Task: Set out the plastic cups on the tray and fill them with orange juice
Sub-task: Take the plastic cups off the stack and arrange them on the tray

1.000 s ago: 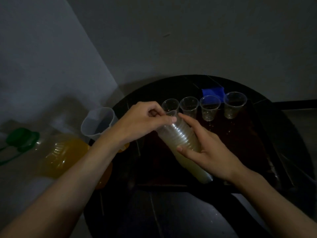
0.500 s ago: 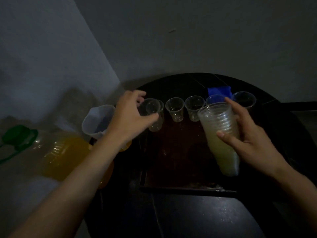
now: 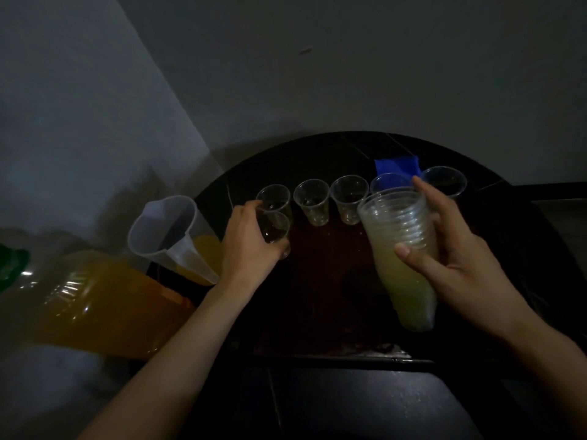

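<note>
Forearms reach over the dark surface (image 3: 349,408), on which a tray (image 3: 320,300) lies. The right grip (image 3: 460,265) curls around a tilted stack of cups (image 3: 403,249) above the tray's right part, thumb across its side. The left grip (image 3: 251,246) wraps its fingers round a single clear cup (image 3: 274,231) at the tray's left side; whether that cup touches the tray I cannot tell. Just left is a jug (image 3: 168,233) with a little orange juice at its bottom. Nearer and farther left is a big juice bottle (image 3: 104,303) with a green cap (image 3: 12,265). Beyond the hands, a row of cups (image 3: 349,198), five in all, stands upright along the tray's far side. A blue item (image 3: 397,165) sits behind the fourth.
</note>
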Tool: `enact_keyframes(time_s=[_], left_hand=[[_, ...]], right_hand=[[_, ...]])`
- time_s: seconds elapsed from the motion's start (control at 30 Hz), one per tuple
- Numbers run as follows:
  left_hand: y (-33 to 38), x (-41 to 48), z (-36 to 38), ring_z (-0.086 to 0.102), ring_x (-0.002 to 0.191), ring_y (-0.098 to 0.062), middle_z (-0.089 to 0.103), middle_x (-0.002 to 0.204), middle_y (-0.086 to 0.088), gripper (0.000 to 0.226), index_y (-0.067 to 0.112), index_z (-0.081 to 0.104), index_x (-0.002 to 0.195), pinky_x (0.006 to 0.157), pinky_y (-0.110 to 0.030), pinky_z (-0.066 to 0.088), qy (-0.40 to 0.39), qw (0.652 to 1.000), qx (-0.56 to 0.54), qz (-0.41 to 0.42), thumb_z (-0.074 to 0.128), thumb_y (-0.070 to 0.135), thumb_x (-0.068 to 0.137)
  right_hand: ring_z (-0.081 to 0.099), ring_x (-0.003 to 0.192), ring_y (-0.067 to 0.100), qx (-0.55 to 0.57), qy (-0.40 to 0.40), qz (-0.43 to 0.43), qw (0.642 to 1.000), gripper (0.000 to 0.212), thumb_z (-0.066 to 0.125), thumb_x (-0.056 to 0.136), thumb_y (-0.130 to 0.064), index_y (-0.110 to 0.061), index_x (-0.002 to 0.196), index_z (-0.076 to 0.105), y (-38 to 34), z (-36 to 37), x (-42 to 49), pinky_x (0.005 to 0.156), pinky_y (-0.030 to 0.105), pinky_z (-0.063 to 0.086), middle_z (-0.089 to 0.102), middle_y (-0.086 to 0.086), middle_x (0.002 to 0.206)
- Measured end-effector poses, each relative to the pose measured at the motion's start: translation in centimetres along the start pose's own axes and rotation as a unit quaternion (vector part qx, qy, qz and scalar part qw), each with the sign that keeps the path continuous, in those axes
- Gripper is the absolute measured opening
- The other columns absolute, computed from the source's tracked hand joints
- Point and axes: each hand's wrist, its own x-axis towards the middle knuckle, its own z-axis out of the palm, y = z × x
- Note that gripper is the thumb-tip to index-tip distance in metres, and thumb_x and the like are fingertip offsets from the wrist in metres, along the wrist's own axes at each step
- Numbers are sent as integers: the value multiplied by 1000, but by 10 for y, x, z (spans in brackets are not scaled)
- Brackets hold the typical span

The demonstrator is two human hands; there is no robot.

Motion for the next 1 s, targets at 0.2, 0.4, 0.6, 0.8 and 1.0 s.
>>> enact_keyframes(time_s=[0.2, 0.4, 0.6, 0.8, 1.0], left_hand=[[-4, 1, 8, 55, 116, -13, 53, 125, 3, 68, 24, 53, 133, 97, -39, 53, 0, 1000, 12, -19, 87, 33, 74], [-7, 2, 7, 54, 119, -16, 52, 127, 1, 72, 23, 52, 135, 99, -41, 52, -7, 1000, 13, -21, 87, 32, 73], [-7, 1, 7, 54, 118, -17, 52, 128, -1, 76, 20, 51, 136, 98, -41, 52, -5, 1000, 25, -15, 89, 31, 71], [-8, 3, 7, 51, 125, -20, 48, 135, -3, 81, 21, 51, 138, 102, -42, 51, -9, 999, 37, -22, 91, 30, 69], [-10, 4, 9, 53, 121, -18, 51, 130, -1, 73, 22, 53, 135, 101, -43, 51, -1, 999, 26, -23, 90, 23, 72]], right_hand=[[60, 108, -11, 0, -1, -3, 1000, 82, 61, 73, -56, -66, 142, 19, -1, 2, 1, 82, 14, 52, 52, -49, 114], [58, 109, -13, -2, -2, 1, 1000, 79, 60, 72, -59, -71, 137, 17, -6, 3, 1, 77, 8, 51, 50, -50, 114], [59, 111, -8, 3, 2, -5, 1000, 80, 61, 73, -57, -68, 140, 20, -4, 4, 0, 88, 23, 50, 54, -37, 122], [59, 110, -11, -1, -4, -2, 1000, 82, 61, 73, -58, -65, 143, 18, -3, 4, 1, 81, 12, 51, 52, -44, 118], [59, 110, -11, 1, -1, -3, 1000, 84, 61, 74, -56, -60, 146, 20, -2, 3, 0, 80, 7, 50, 54, -38, 120]])
